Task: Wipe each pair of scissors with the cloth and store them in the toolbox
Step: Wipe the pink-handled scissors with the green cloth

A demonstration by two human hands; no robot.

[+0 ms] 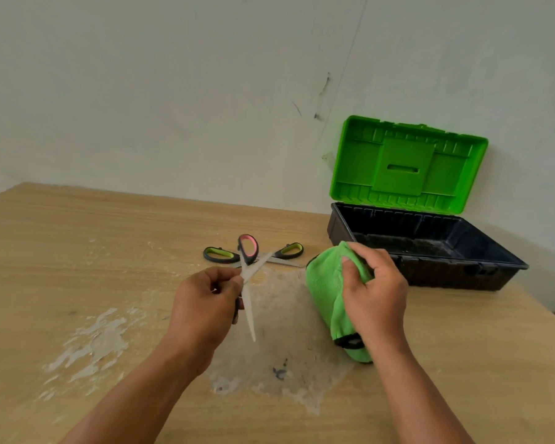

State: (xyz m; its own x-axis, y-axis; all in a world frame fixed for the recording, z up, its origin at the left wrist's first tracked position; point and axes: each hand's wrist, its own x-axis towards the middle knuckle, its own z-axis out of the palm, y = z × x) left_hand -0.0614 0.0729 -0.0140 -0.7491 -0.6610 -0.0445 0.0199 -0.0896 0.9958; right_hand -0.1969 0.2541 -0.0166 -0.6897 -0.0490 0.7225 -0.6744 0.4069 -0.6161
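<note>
left hand (205,299): fingers curled, thumb and fingertips pinch the pink-handled scissors (252,269) near the pivot; held above the table, forearm comes in from lower left.
pink-handled scissors: wide open in an X; one blade points down toward the person, the other up and to the right; one pink loop sticks up past the fingers, the second handle is mostly hidden in the palm.
right hand (375,293): fingers and thumb curled round the bunched cloth (322,293), gripping its top; just right of the held scissors, not touching them.
cloth: bright green, dark trim at its lower end; hangs from the grip, lower end on or just over the table, cannot tell which.
green-handled scissors (220,255): lie open on the table behind the held pair, handles spread left and right, blades partly hidden.
toolbox (430,277): black base at far right of the table, near the wall, right behind the cloth hand; inside dark and dusty.
lid (407,165): green, open, standing upright at the back.
table (77,245): light wood, whitish scuffed patches (93,334) under and left of the hands.
wall (173,91): pale, a few dark marks.
</note>
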